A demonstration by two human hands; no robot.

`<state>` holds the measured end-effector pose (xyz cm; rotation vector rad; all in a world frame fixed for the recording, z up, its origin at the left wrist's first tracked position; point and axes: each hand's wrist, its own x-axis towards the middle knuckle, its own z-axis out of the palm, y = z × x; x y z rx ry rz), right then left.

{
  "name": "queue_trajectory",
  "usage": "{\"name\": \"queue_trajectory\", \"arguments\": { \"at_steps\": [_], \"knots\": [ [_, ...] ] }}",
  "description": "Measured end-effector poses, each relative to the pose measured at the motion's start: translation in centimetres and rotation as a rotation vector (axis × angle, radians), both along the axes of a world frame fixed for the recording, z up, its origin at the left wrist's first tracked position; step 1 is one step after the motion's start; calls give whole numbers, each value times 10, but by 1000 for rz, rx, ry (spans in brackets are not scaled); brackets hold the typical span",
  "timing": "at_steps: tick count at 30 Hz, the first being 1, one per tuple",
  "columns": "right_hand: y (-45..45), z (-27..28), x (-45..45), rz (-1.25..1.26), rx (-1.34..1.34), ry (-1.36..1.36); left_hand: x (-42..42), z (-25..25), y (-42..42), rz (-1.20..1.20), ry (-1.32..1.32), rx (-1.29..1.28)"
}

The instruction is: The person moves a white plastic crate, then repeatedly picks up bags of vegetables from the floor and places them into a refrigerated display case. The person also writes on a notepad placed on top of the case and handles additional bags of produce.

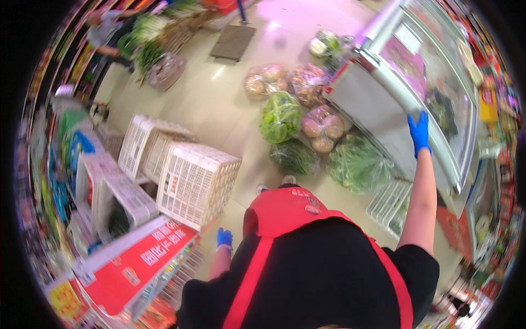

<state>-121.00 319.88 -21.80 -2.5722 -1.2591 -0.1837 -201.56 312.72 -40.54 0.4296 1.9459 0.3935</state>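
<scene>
My right hand (420, 132), in a blue glove, rests with spread fingers on the pale front rim of a glass-topped chest freezer (390, 78). Down at my left side hangs my left hand (224, 237), also gloved in blue. Its fingers look partly curled, and nothing shows in it. On the floor before me lie a bag of leafy lettuce (282, 117), a bag of round pinkish produce (323, 126) and a bag of dark green vegetables (294, 157). A larger clear bag of greens (358, 164) lies against the freezer's base.
White plastic crates (197, 185) stand at left beside a red-fronted display stand (139, 263). Another crate (390, 205) sits below my right arm. Further off are a flat platform (233, 43), more bagged produce (267, 80), and a person (109, 35) near heaped greens.
</scene>
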Motion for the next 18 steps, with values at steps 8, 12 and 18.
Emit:
{"name": "queue_trajectory", "arguments": {
  "at_steps": [8, 12, 18],
  "knots": [
    [222, 2, -87, 23, 616, 152, 57, 39, 162, -1180, 435, 197],
    [276, -7, -87, -185, 489, 204, 115, 111, 249, -1009, 426, 412],
    [306, -10, -97, -644, 572, 192, 237, 166, 405, -906, -20, 516]
  ]
}}
